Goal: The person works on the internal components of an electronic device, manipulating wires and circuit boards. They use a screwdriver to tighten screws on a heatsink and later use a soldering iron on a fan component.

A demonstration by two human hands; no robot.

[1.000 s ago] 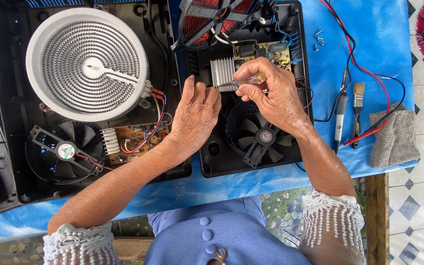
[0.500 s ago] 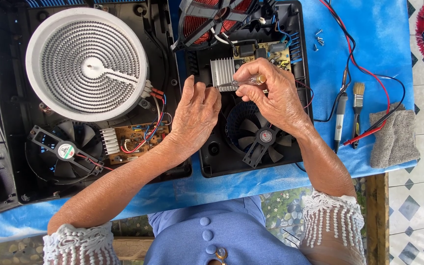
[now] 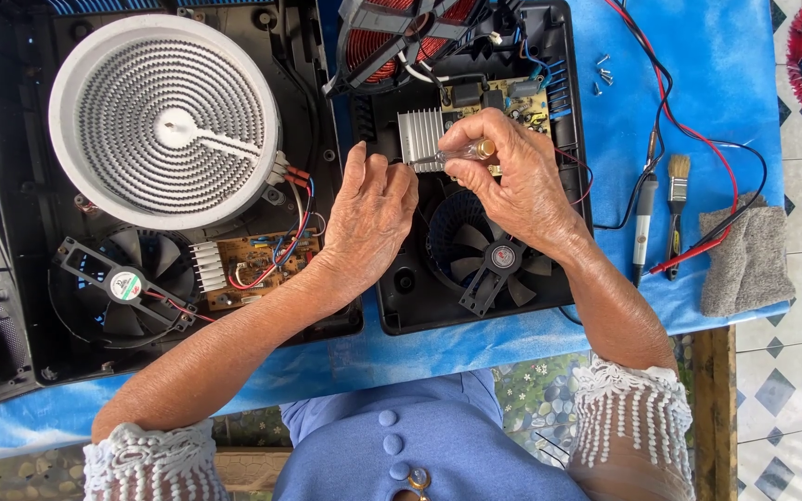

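From the head view, the right hand [image 3: 522,181] pinches a clear-handled screwdriver [image 3: 457,153] lying across the ribbed aluminium heat sink [image 3: 420,137]; the left hand [image 3: 368,213] curls loosely just beside the tip, seemingly steadying it. A slip could gouge the green circuit board [image 3: 517,100] behind the grip. The black fan [image 3: 480,250] sits below; the blue tablecloth [image 3: 726,83] offers room to the right.

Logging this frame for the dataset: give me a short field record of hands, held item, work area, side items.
left hand: rests on the open black cooker base, fingertips by the finned heat sink
right hand: grips a clear-handled tool over the circuit board
fan: below both hands
beside: white coil heater, brush, grey cloth
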